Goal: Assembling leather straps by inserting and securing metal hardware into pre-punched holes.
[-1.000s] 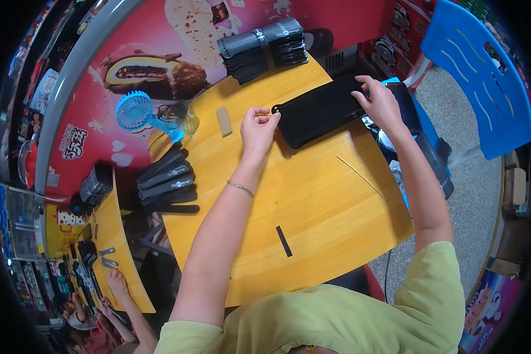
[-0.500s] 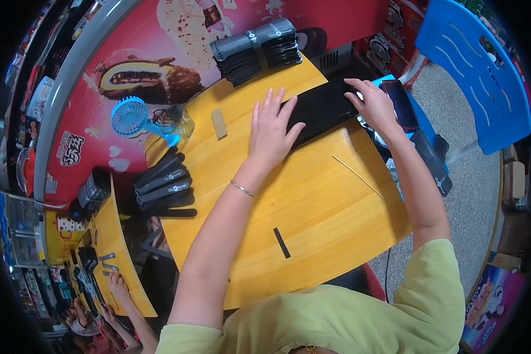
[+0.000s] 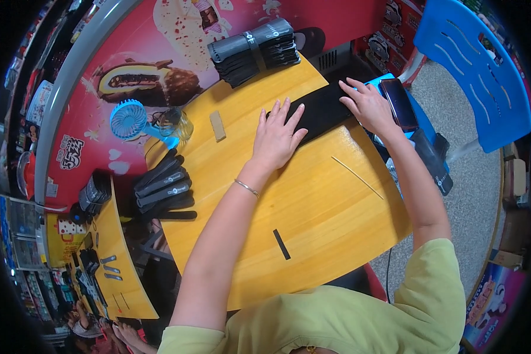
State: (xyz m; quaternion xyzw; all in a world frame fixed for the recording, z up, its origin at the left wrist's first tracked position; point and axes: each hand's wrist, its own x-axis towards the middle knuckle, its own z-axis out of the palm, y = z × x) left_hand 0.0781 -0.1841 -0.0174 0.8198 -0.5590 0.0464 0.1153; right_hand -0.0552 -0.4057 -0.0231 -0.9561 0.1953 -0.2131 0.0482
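A flat piece of black cloth (image 3: 321, 112) lies across the far right of the yellow wooden table (image 3: 312, 194), its right end reaching past the edge. My left hand (image 3: 275, 137) rests on its left end with the fingers spread. At the right end, my right hand (image 3: 369, 109) touches the cloth, thumb and fingers apart. A short black strip (image 3: 282, 244) and a thin pale stick (image 3: 357, 177) lie nearer to me. Beyond my left hand is a tan strip (image 3: 218, 126).
A banded stack of black goods (image 3: 253, 53) sits at the far edge. Dark folded bundles with grey labels (image 3: 168, 186), a blue fan (image 3: 128, 118) and a glass (image 3: 184, 127) are at left. A phone (image 3: 399, 104) and a blue chair (image 3: 478, 76) are at right. Other people's hands (image 3: 130, 336) show lower left.
My right hand has gone from pinching the cloth's end to lying on it with fingers apart. My left hand has shifted slightly right. Another person's hand has drawn back from the side table.
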